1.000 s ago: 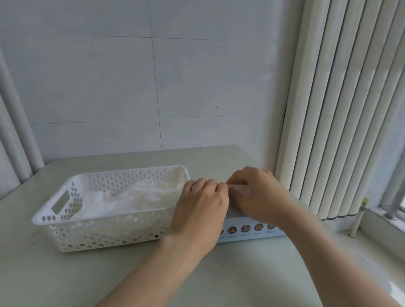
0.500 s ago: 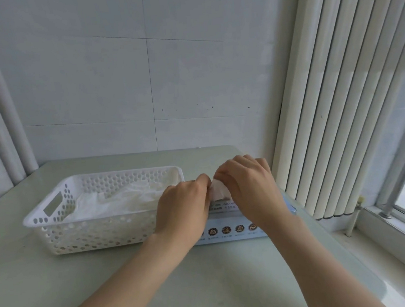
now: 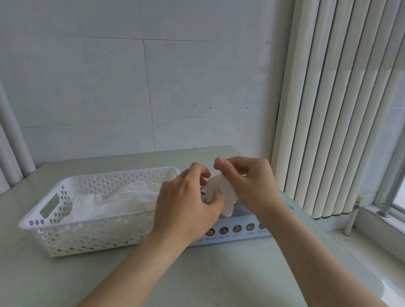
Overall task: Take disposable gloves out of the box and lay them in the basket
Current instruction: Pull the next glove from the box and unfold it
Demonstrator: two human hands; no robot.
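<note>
I have both hands curled over the box: my left hand pinches the near left edge of a glove with its thumb, and my right hand curls its fingers round the glove's right side, thumb tip raised. The glove is thin, milky white and crumpled, and it hangs just above the pale blue box, whose near side carries a row of round icons. Just left of the box on the tabletop sits the white perforated basket, where more gloves lie in a loose, translucent heap.
</note>
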